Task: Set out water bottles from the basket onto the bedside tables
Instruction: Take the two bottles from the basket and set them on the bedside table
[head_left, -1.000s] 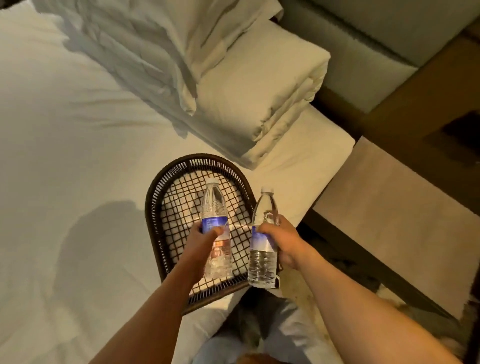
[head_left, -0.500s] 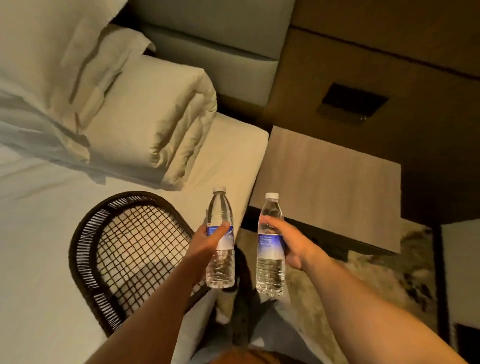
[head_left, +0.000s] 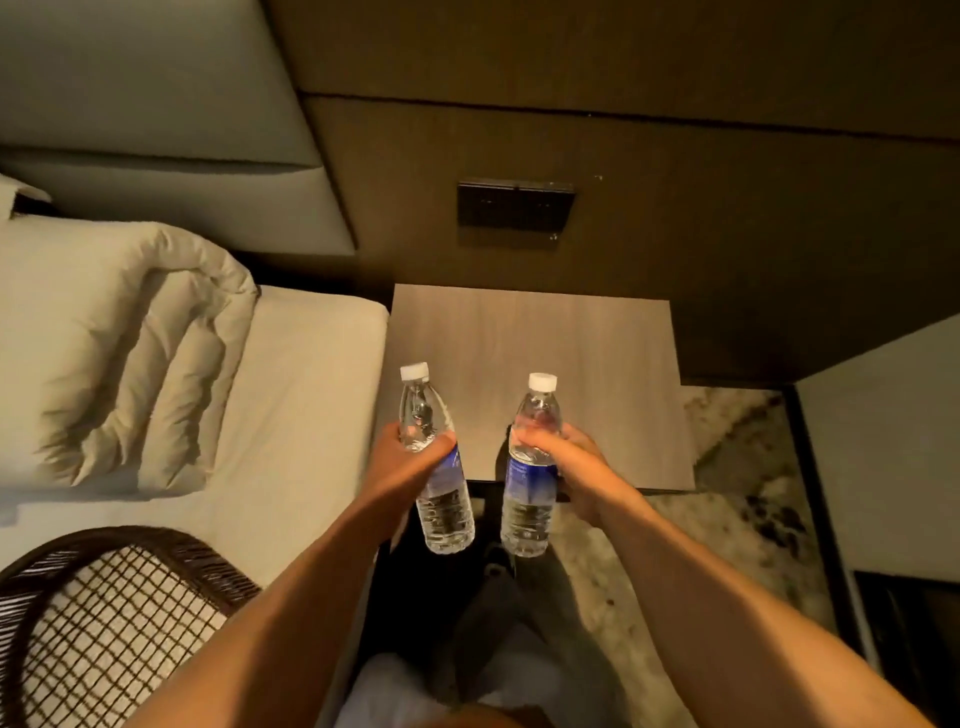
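I hold two clear water bottles with white caps and blue labels. My left hand (head_left: 402, 462) grips the left bottle (head_left: 441, 509) around its upper body; the bottle leans slightly. My right hand (head_left: 569, 467) grips the right bottle (head_left: 527, 514), which is nearly upright. Both bottles hang in the air over the near edge of the wooden bedside table (head_left: 535, 338), their bases below and in front of the tabletop. The dark woven basket (head_left: 104, 608) lies on the bed at the lower left; the part in view holds nothing.
The bed (head_left: 306, 405) with a folded duvet (head_left: 119, 353) lies left of the table. A padded headboard (head_left: 156, 104) and a dark wall panel with a switch plate (head_left: 514, 205) stand behind. Patterned carpet (head_left: 737, 519) lies right of the table.
Both hands carried the bottles away from the basket, rightward and forward, up to the bedside table's near edge. My view swung right, so the basket slid to the lower left.
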